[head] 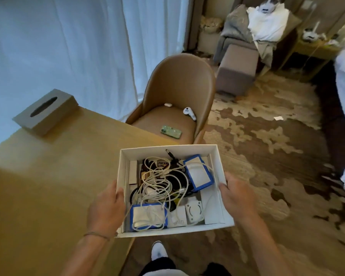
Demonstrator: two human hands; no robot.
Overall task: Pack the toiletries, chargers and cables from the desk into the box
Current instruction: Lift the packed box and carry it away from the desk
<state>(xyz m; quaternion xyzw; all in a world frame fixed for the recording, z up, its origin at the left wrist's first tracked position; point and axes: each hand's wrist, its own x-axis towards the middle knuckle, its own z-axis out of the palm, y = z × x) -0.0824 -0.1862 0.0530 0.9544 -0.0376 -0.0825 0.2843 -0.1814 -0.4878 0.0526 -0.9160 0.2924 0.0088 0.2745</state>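
Here the white box [168, 150] sits between the two hands, held off the desk [48, 176] past its corner. The left hand [106, 210] grips the box's left wall, thumb hooked over the rim and the other fingers hidden beneath. The right hand [234, 191] clasps the right wall likewise, its fingertips out of sight under the box. Just inward of the left thumb lies a tangle of white cables [157, 184] over a black cable; two blue-edged chargers [199, 173] and a white plug [194, 212] lie nearer the right hand's thumb. Beyond both hands stands a tan chair [179, 86] with a phone [171, 132] on its seat.
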